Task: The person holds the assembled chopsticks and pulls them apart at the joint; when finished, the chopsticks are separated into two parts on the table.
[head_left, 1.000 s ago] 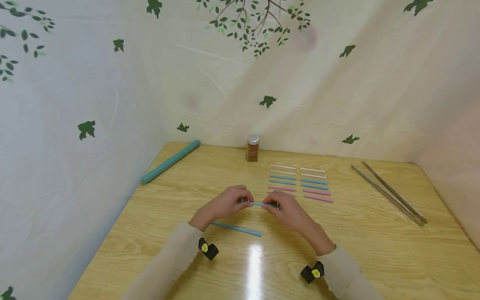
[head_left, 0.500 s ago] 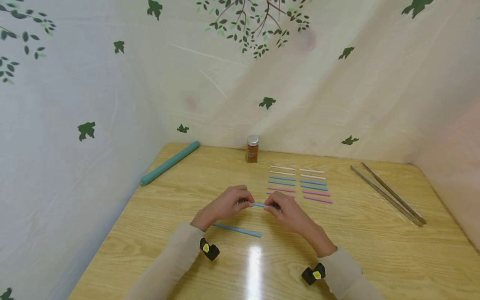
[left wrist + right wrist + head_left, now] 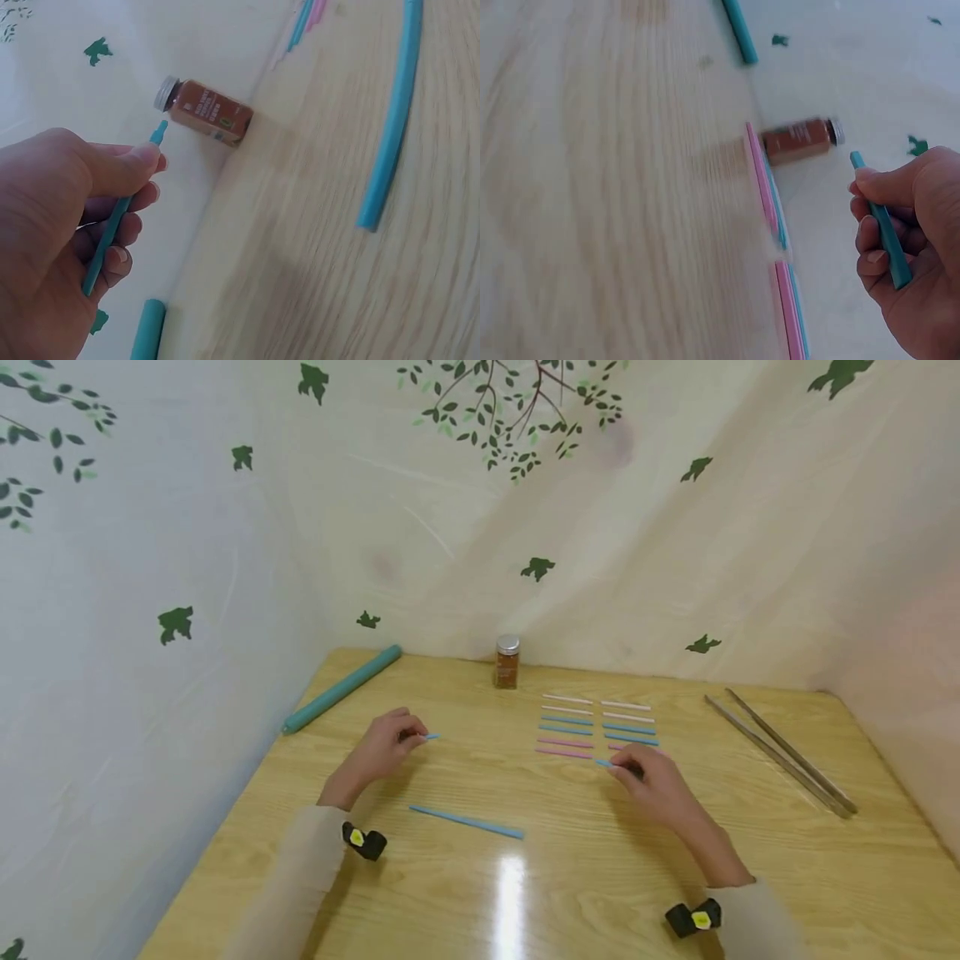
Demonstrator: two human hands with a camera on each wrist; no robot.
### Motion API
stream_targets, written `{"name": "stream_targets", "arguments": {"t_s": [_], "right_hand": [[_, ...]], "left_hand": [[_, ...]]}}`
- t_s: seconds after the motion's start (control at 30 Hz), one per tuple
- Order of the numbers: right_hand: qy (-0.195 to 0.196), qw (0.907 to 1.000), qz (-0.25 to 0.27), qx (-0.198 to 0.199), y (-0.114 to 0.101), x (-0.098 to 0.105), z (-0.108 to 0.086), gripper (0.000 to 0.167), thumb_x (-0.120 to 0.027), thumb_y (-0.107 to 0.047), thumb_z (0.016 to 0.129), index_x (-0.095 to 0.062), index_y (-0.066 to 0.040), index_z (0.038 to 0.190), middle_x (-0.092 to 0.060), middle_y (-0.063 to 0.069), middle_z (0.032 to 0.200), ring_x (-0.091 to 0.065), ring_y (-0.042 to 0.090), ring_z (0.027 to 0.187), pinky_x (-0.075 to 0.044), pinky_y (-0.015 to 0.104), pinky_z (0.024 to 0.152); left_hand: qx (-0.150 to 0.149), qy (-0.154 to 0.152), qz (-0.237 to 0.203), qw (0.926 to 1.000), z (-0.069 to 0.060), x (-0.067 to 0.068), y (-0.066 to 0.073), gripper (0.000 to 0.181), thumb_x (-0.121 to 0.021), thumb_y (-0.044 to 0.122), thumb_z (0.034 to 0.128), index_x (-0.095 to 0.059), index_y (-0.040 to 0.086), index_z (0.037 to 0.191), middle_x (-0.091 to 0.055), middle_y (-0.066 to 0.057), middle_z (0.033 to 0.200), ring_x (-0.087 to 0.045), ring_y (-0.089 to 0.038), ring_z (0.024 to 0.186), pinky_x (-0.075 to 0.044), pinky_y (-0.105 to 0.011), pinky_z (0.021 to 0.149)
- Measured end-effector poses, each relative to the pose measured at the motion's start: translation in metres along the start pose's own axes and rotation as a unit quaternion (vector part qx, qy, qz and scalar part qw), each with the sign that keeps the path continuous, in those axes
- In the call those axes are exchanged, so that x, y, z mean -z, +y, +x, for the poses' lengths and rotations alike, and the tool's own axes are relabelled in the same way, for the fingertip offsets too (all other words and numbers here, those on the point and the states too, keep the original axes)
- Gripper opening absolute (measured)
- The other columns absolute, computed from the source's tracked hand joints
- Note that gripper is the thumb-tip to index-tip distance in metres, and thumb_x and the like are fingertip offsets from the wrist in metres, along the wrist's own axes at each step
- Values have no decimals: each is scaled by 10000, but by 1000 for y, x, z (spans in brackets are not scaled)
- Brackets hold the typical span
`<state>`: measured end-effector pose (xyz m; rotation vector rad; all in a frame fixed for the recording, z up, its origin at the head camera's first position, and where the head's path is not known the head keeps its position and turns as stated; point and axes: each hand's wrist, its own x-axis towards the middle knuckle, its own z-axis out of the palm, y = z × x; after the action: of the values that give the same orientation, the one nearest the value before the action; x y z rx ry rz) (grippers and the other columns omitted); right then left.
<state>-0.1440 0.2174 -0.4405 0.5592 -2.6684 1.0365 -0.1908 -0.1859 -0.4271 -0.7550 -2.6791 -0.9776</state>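
Note:
My left hand (image 3: pixel 386 747) pinches a thin blue stick (image 3: pixel 112 238) between thumb and fingers, above the left part of the table. In the left wrist view, its tip narrows to a stub. Another short blue stick (image 3: pixel 887 236) is gripped by my right hand (image 3: pixel 656 783), near the rows of coloured sticks. A longer blue stick (image 3: pixel 467 822), slightly bent in the left wrist view, lies on the table between my forearms. Short white, blue (image 3: pixel 566 729) and pink sticks (image 3: pixel 564 754) lie in two columns; my right hand partly hides the pink ones on the right.
Behind the sticks, a jar (image 3: pixel 507 663) with a silver lid and brown contents stands near the back edge. A green rod (image 3: pixel 342 690) lies at the back left. Long metal tongs (image 3: pixel 783 756) lie at the right of the wooden table (image 3: pixel 570 893). Pale printed cloth surrounds it.
My hands, close together on one blue stick earlier, have moved apart left and right. Each now holds a separate blue piece. The long blue stick on the table shows fully.

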Motion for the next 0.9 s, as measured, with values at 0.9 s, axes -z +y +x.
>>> {"name": "stream_targets", "arguments": {"t_s": [0.9], "right_hand": [[-157, 9943, -332, -997, 46, 35, -24, 120, -676, -84, 879, -723, -75, 988, -702, 99, 974, -570, 1, 795, -485, 197, 664]], "left_hand": [[-40, -949, -489, 9943, 34, -116, 79, 124, -553, 92, 965, -659, 70, 1025, -583, -42, 983, -555, -152, 906, -487, -263, 825]]}}
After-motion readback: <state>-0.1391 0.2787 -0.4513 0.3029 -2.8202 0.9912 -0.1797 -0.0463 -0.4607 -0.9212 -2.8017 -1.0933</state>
